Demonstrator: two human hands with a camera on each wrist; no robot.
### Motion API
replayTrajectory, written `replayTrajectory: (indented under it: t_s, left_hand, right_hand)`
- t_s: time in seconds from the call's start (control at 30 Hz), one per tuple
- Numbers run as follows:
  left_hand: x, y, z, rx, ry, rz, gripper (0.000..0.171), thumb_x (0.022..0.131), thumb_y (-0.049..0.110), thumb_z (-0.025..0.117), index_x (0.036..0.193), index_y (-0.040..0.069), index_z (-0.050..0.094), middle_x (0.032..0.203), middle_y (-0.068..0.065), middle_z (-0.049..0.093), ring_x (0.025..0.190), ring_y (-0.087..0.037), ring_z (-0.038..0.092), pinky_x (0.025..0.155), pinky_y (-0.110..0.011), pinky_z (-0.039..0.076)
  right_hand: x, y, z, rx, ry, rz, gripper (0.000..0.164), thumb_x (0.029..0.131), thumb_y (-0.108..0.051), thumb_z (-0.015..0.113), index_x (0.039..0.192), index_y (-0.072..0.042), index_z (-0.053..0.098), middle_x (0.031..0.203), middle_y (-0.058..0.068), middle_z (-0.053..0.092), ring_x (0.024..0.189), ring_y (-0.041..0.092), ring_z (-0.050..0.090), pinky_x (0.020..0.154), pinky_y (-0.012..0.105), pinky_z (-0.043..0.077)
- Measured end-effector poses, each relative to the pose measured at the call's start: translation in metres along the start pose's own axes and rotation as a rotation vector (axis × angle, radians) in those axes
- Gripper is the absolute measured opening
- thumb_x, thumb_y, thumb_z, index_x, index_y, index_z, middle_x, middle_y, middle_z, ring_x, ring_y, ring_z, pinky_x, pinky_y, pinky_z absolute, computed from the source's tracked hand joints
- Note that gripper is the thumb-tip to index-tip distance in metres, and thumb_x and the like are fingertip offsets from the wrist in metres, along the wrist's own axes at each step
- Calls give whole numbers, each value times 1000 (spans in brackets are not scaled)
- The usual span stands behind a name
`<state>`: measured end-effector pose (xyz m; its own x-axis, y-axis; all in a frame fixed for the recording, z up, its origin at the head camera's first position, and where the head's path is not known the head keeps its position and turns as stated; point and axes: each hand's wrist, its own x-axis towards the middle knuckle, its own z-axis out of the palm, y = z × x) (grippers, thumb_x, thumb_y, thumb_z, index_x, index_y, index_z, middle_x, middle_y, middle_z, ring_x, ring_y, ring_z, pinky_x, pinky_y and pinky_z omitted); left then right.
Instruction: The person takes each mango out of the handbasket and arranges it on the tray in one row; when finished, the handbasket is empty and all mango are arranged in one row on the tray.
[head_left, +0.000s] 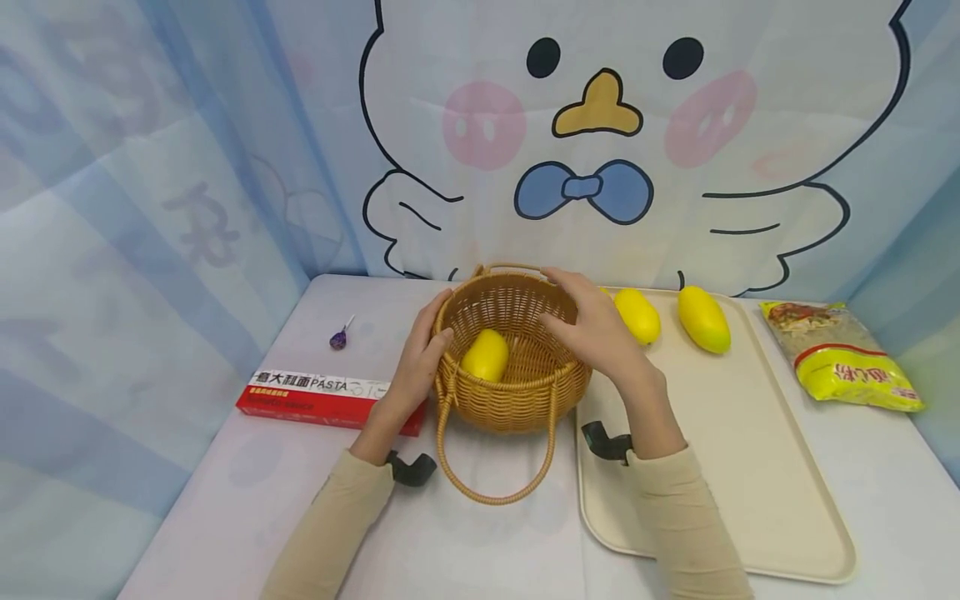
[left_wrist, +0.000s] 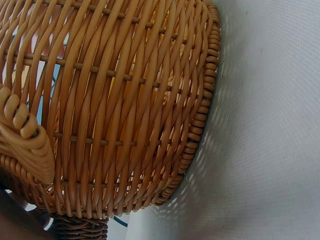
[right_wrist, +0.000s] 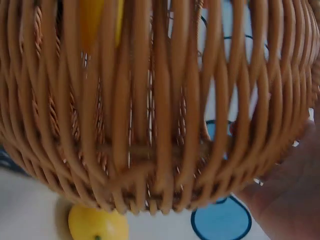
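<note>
A woven wicker basket stands in the middle of the table, its front handle folded down toward me and the back one resting by the far rim. One yellow mango lies inside it, toward the left. My left hand holds the left side of the basket, thumb at the rim. On the opposite side my right hand grips the rim, with the thumb reaching over the inside. In the left wrist view the wicker wall fills much of the picture, the base edge close over the white tabletop.
A beige tray lies at the right, with mangoes along its far end, one partly hidden by my right hand. Beyond it is a yellow-labelled bag. A red pasta box and a purple-wrapped lollipop lie left. Curtains enclose the table.
</note>
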<state>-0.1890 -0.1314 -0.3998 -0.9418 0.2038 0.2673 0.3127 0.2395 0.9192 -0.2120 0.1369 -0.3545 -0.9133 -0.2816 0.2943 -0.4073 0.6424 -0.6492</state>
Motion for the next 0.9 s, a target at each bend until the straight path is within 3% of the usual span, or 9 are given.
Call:
replayTrajectory:
  t_s: [0.33,0.7,0.9]
  left_hand:
    - [-1,2,-1,18,-9,-20,57,103,19,38,159,17,24,163,-6,26,148,-26,31,121,-48,30]
    - [-1,3,0,17,-8,-13,58,103,18,38,158,16,24,163,-7,26,148,-27,32,121,-49,31]
    - [0,3,2,17,-3,-9,58,102,17,38,158,14,24,163,-8,26,147,-28,33,120,-49,31]
  right_hand:
    - [0,-20,23,-160,-94,-112,60,91,-22,69,147,-22,47,147,2,51,136,25,48,112,49,42]
    - [3,-29,25,-228,-299,27,66,89,-28,71,149,-23,46,155,6,45,146,32,38,117,57,34]
    - [16,-28,30,-228,-412,-6,65,88,-19,71,148,-17,47,150,6,51,143,30,42,119,51,33]
